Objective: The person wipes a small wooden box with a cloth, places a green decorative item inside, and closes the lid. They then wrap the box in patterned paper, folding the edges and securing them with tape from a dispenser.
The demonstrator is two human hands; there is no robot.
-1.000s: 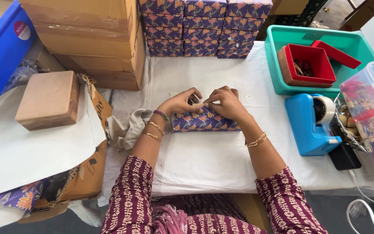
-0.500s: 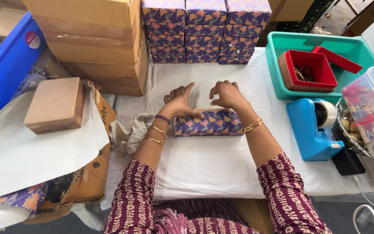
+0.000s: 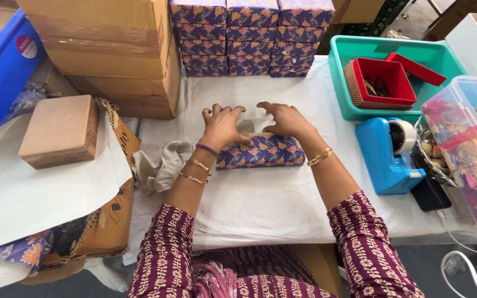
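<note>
**Both hands spread over a flower-print box**

Both hands rest on the far top edge of a rectangular box wrapped in purple paper printed with orange flowers [image 3: 260,152], which lies flat near the middle of the white-covered table [image 3: 271,204]. Left hand [image 3: 221,126] sits at the box's left end, palm down, fingers fanned out and reaching past the far edge; it presses rather than grips. Right hand [image 3: 285,118] lies just right of it over the box's middle, fingers also splayed and slack, closed around nothing. The two hands are near each other but apart.

The box shows its long near side, fully covered in the printed paper, with neat corners; a strip of bare tan surface shows on top between the hands.

Just left of the box a crumpled beige cloth [image 3: 161,164] lies on the table. At the far edge stand stacks of matching purple flower-print boxes [image 3: 249,36], with large brown cardboard cartons [image 3: 111,49] to their left. To the right sits a blue tape dispenser [image 3: 385,157], and beyond it a teal plastic tray [image 3: 443,58] holding an open red box [image 3: 382,83]. A clear plastic bin of coloured trinkets [image 3: 470,143] stands at the far right.
</note>
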